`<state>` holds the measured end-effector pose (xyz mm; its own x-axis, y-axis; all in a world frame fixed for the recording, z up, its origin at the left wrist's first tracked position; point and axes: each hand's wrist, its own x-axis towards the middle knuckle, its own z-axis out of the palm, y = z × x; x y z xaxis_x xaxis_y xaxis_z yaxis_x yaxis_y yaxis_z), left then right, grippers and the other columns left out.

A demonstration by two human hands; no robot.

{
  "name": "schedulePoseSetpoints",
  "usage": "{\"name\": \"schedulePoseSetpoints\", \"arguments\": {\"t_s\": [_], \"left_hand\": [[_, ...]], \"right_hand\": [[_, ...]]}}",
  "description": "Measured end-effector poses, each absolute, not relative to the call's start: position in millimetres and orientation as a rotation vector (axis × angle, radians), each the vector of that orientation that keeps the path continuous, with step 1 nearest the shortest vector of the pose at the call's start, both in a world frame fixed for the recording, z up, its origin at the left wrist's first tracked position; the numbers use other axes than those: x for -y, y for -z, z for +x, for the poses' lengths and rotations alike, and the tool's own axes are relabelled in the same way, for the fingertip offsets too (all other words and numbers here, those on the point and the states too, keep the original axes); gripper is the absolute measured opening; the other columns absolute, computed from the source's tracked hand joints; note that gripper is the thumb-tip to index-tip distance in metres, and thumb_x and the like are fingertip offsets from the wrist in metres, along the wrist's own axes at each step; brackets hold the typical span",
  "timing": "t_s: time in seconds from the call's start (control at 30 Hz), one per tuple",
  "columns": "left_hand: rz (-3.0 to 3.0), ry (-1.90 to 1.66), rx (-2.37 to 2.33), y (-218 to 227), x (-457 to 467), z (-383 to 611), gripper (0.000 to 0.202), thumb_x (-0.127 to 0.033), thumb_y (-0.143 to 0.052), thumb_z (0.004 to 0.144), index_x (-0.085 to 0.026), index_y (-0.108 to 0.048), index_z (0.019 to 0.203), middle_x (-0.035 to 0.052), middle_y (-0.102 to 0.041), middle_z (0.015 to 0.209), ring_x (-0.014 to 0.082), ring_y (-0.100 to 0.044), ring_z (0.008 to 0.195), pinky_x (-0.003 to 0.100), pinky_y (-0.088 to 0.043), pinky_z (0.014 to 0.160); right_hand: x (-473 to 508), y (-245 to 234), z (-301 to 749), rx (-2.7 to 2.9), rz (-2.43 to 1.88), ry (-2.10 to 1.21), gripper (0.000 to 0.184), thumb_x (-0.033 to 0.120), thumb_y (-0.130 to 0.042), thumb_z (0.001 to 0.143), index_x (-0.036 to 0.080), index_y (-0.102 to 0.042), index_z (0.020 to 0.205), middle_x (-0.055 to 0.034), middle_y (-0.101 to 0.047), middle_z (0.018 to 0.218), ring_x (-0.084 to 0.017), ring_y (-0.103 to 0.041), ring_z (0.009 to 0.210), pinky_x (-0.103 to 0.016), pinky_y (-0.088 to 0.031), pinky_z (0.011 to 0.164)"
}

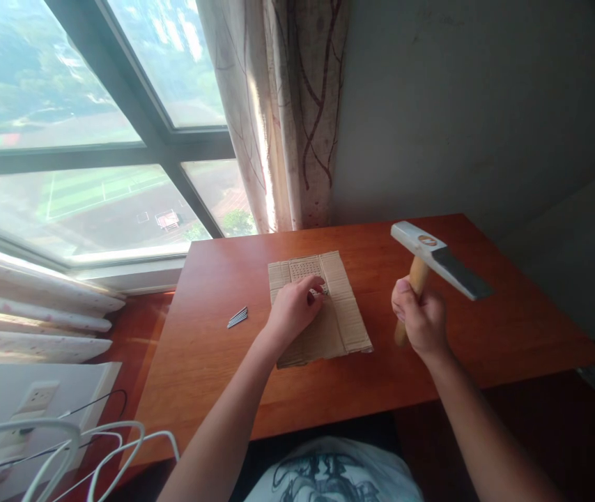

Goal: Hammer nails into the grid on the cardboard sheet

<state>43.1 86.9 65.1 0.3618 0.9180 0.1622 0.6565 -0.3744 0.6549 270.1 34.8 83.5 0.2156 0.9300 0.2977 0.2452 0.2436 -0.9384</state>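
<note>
A flat piece of cardboard point(342, 317) lies on a reddish wooden table point(214, 348); its far part carries a grid of small dots. My left hand point(293, 307) rests on the cardboard with thumb and fingers pinched on a small nail point(320, 293) held against it. My right hand point(419, 317) is closed round the wooden handle of a hammer point(436, 256), whose metal head is raised above the table to the right of the cardboard.
A small bundle of loose nails point(237, 318) lies on the table left of the cardboard. A large window point(83, 132) and a patterned curtain point(292, 104) stand behind the table. White wire hangers point(93, 453) and a wall socket point(36, 399) sit at lower left.
</note>
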Motion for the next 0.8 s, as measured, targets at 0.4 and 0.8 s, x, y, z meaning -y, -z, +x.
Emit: {"name": "schedulePoseSetpoints", "arguments": {"t_s": [0.4,0.8], "left_hand": [[2.032,-0.933,-1.842,-60.7,-60.7,-62.2,0.017,-0.030,-0.055,0.089,-0.021,-0.068,0.097,-0.0006,-0.070,0.081,0.0101,-0.062,0.060,0.021,-0.047,0.061],[2.266,0.076,-2.187,-29.8,-37.8,-96.5,0.025,-0.036,-0.043,0.097,-0.026,-0.066,0.099,0.0016,-0.069,0.099,0.0177,-0.065,0.074,0.027,-0.026,0.053]], "right_hand": [[-54.5,-54.6,265.5,1.143,-1.103,-0.581,0.044,0.045,-0.050,0.096,0.023,-0.035,0.062,0.0063,-0.034,0.052,-0.009,-0.037,0.044,-0.024,-0.031,0.042],[-50.1,-37.6,261.3,1.090,-1.046,-0.711,0.041,0.044,-0.051,0.097,0.023,-0.035,0.065,0.0069,-0.035,0.053,-0.008,-0.034,0.043,-0.024,-0.027,0.040]]}}
